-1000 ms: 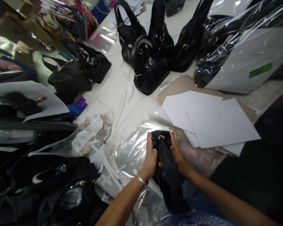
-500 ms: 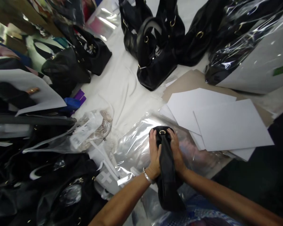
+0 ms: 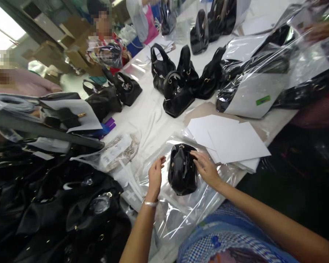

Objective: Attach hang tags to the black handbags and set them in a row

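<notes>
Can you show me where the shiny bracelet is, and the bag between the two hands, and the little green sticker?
Bracelet (image 3: 151,204): head view, on its silver band.
Bag between the hands (image 3: 183,175): head view, on its black body.
Green sticker (image 3: 263,100): head view, on its middle.

Space separates left hand (image 3: 155,176) and black bag (image 3: 182,172) (right hand (image 3: 207,170) blocks opposite)

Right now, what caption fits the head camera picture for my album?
A black bag on clear plastic between the left hand and right hand, near white cards.
</notes>
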The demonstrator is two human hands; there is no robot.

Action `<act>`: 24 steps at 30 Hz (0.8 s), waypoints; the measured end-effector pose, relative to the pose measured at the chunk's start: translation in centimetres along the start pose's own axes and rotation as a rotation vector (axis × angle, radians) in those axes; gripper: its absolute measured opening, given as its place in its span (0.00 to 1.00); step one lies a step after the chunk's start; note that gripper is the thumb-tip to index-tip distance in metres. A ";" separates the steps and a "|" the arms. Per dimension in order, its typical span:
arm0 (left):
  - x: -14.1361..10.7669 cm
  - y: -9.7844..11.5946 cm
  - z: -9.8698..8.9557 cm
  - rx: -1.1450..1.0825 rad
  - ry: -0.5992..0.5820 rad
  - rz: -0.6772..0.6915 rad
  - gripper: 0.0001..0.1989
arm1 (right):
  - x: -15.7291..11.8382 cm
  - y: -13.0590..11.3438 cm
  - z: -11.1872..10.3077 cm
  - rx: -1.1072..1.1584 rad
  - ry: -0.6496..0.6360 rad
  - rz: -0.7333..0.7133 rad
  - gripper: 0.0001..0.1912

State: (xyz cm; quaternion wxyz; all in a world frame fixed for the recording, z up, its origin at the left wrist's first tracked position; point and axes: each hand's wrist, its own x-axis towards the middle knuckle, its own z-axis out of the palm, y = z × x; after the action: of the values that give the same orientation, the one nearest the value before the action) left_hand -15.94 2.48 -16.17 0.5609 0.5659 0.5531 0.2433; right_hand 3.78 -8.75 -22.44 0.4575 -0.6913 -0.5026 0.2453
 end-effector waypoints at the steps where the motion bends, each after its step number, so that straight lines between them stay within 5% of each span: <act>1: -1.8 0.7 -0.5 -0.023 0.012 0.005 0.27 | -0.2 -0.2 -0.8 0.007 -0.084 -0.091 0.19; 4: -6.3 2.5 -0.2 0.009 -0.078 0.089 0.25 | 0.3 -0.8 -2.3 -0.023 -0.357 -0.284 0.23; 7: -8.1 3.7 1.4 0.148 -0.164 0.223 0.23 | 2.1 -1.6 -3.3 -0.170 -0.511 -0.361 0.20; 11: -7.5 5.5 1.5 0.244 -0.186 0.371 0.17 | 3.4 -4.0 -5.4 -0.315 -0.529 -0.393 0.10; 16: -6.7 7.1 -0.6 0.244 -0.162 0.485 0.19 | 0.1 -6.6 -5.7 -0.365 -0.421 -0.366 0.10; 19: -6.9 5.5 -0.7 0.186 -0.168 0.469 0.20 | -2.9 -6.4 -4.9 -0.283 -0.421 -0.294 0.11; 21: -7.3 2.8 -0.5 0.097 -0.074 0.407 0.21 | -4.5 -5.6 -5.0 -0.167 -0.393 -0.210 0.13; 24: -8.4 -2.8 0.0 -0.097 0.122 0.212 0.24 | -6.2 -3.4 -6.8 -0.050 -0.169 0.003 0.16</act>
State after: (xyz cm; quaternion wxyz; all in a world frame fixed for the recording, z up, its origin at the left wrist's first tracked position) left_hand -19.15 -5.79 -15.76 0.5241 0.5773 0.5111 0.3618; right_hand 5.26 -16.84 -17.07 0.3956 -0.6801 -0.5442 0.2911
